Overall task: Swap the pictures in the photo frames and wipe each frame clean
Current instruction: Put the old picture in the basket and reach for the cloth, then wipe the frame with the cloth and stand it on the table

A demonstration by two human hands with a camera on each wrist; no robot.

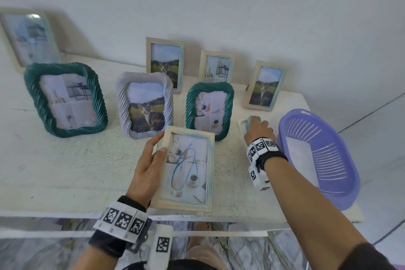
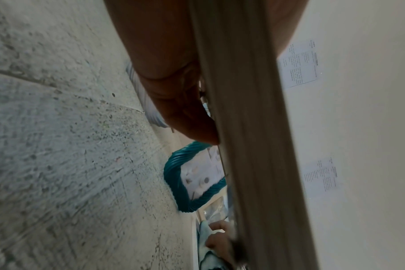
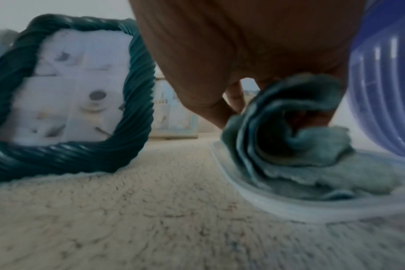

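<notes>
My left hand (image 1: 151, 160) grips the left edge of a pale wooden photo frame (image 1: 186, 169), thumb on its front; blue scribbles mark its glass. The frame's edge (image 2: 250, 146) fills the left wrist view, with my fingers (image 2: 185, 102) behind it. My right hand (image 1: 258, 129) reaches to a crumpled teal cloth (image 1: 253, 120) lying in a shallow clear tray (image 1: 242, 126). In the right wrist view the fingers (image 3: 220, 64) close around the cloth (image 3: 296, 131) on the tray (image 3: 301, 208).
Several framed pictures stand on the white table (image 1: 65, 171): a big green twisted frame (image 1: 65, 98), a white twisted one (image 1: 144, 103), a smaller green one (image 1: 209, 107) and wooden ones by the wall. A purple slotted basket (image 1: 320, 158) sits at the right edge.
</notes>
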